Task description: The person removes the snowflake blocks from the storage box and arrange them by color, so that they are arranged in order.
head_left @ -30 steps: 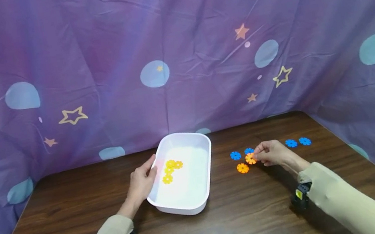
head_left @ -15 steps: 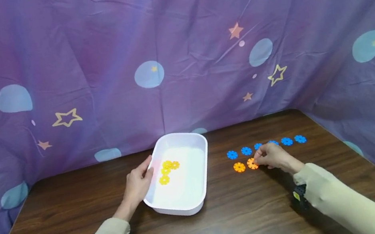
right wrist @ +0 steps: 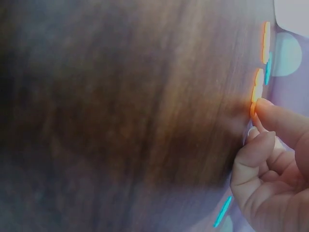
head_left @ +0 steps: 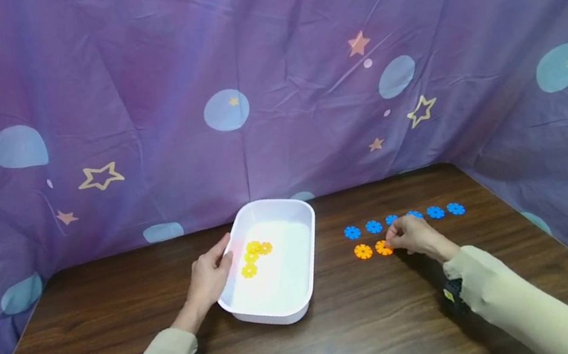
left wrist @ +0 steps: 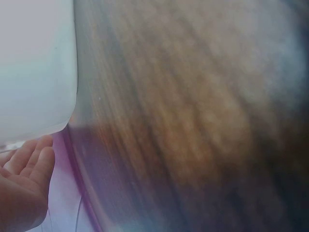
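A white plastic tray (head_left: pixel 294 316) stands on the table, with several yellow notched discs (head_left: pixel 249 270) lying inside it. My left hand (head_left: pixel 210 281) holds the tray's left rim; in the left wrist view its fingers (left wrist: pixel 42 166) are at the tray's edge. To the right of the tray, my right hand (head_left: pixel 415 235) pinches an orange notched disc (head_left: pixel 383 248) between thumb and fingertips, down at the table top. A second orange disc (head_left: pixel 363 251) lies flat just left of it. Behind them runs a row of blue notched discs (head_left: pixel 373 226), partly hidden by the right hand.
The brown wooden table (head_left: pixel 343 351) has its back edge against a purple curtain (head_left: pixel 178 95) printed with stars and balloons. More curtain hangs along the right side. The row's rightmost blue disc (head_left: pixel 456 209) lies near the table's far right corner.
My right hand has brought the orange disc down and slightly nearer me, to beside the other orange disc, uncovering more of the blue row. The left hand stays at the tray.
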`<state>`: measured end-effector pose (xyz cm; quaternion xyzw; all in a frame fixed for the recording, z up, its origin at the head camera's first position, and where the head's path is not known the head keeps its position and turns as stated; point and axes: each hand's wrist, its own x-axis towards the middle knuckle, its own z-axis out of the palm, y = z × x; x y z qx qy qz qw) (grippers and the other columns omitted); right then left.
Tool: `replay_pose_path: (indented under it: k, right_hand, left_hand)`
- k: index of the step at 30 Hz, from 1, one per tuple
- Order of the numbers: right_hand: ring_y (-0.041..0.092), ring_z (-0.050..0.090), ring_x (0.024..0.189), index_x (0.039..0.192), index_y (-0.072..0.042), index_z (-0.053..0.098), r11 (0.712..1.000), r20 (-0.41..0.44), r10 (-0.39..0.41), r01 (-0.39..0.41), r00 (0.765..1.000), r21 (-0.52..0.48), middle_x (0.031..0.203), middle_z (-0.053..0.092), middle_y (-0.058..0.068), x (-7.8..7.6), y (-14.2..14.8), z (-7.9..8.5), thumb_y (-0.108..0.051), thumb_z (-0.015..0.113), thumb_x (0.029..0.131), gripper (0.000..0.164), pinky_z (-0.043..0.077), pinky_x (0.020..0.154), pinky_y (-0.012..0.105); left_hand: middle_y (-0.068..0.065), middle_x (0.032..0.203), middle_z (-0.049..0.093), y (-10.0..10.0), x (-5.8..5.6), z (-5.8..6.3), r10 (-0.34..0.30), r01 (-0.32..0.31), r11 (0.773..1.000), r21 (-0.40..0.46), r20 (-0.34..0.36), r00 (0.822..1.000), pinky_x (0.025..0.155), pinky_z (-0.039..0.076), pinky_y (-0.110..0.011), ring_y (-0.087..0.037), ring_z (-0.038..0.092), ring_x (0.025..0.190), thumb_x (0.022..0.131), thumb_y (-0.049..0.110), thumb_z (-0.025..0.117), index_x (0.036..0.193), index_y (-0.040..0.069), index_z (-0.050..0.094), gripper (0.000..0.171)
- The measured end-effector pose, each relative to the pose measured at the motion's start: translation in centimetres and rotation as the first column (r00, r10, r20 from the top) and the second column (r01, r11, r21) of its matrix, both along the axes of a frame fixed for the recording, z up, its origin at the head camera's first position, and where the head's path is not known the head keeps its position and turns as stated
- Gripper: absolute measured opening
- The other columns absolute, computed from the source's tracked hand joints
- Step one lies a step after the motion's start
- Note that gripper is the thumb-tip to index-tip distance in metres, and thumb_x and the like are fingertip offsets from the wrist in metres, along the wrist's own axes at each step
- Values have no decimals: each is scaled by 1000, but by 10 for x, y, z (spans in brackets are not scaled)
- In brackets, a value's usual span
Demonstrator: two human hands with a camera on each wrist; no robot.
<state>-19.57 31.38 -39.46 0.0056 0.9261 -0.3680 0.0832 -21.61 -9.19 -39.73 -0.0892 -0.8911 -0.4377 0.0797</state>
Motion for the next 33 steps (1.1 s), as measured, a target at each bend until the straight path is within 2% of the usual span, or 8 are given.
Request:
replay_pose_path:
  k: [6, 10, 15, 19, 22, 24, 29, 33]
  right_hand:
    - [16, 52, 64, 88, 1, 60, 1000, -9, -16, 16, 1000, -25, 76, 63, 5, 1, 0, -2, -9, 63, 88, 10, 48, 54, 30]
    - [13, 48, 59, 95, 4, 56, 989, -42, -22, 16, 999, -145, 71, 57, 4, 1, -8, 5, -9, 61, 90, 15, 46, 51, 27]
    - [8, 46, 57, 102, 10, 54, 939, -77, 7, -33, 997, -343, 67, 52, 0, -4, -39, 27, -8, 58, 91, 21, 44, 50, 24]
    - [6, 47, 56, 101, 9, 55, 890, -69, -14, -19, 998, -455, 68, 53, -1, -14, -77, 41, -8, 59, 90, 20, 44, 51, 20]
    - [7, 47, 56, 100, 7, 56, 846, -51, -37, 4, 998, -533, 69, 53, -1, -24, -108, 50, -7, 59, 90, 17, 44, 51, 18]
    - [7, 47, 56, 100, 6, 56, 806, -32, -56, 27, 998, -592, 70, 53, -1, -30, -128, 55, -6, 58, 90, 15, 43, 51, 18]
    - [7, 45, 56, 101, 5, 56, 670, 44, -112, 108, 993, -735, 71, 51, -1, -44, -173, 67, -2, 56, 91, 12, 41, 50, 16]
    - [7, 45, 56, 102, 5, 56, 555, 123, -153, 188, 981, -810, 68, 50, -1, -57, -199, 67, -1, 56, 91, 13, 41, 49, 16]
  left_hand:
    - [-11, 133, 53, 0, 1, 0, -4, 4, 1000, 1, 27, 1000, 97, 43, -43, -26, 54, 118, 94, 13, 53, 136, 6, 49, 43]
    - [-11, 133, 53, 1, 1, 0, -5, 5, 1000, 3, 17, 1000, 97, 43, -43, -26, 54, 117, 94, 12, 53, 136, 5, 49, 43]
    - [-12, 131, 54, 0, 0, 0, -2, 2, 1000, 4, -4, 1000, 95, 45, -44, -26, 56, 114, 93, 11, 54, 135, 5, 50, 43]
    - [-12, 132, 54, 0, 0, 0, -3, 3, 1000, 7, 1, 1000, 96, 44, -44, -26, 55, 116, 93, 12, 53, 135, 5, 50, 43]
    - [-11, 132, 54, 0, 0, -1, 0, 0, 1000, 8, 8, 1000, 97, 44, -43, -26, 55, 116, 94, 12, 53, 136, 6, 50, 42]
    - [-11, 132, 54, -1, 0, -1, 3, -3, 1000, 7, 8, 1000, 96, 44, -43, -26, 56, 114, 94, 12, 53, 136, 6, 50, 43]
    - [-12, 132, 54, -1, 0, 0, 6, -6, 1000, 1, 7, 1000, 91, 47, -44, -26, 59, 108, 94, 14, 54, 136, 7, 50, 43]
    - [-11, 132, 54, 0, 0, 1, 2, -2, 1000, 2, 17, 1000, 89, 48, -43, -26, 59, 109, 94, 15, 54, 136, 8, 50, 43]
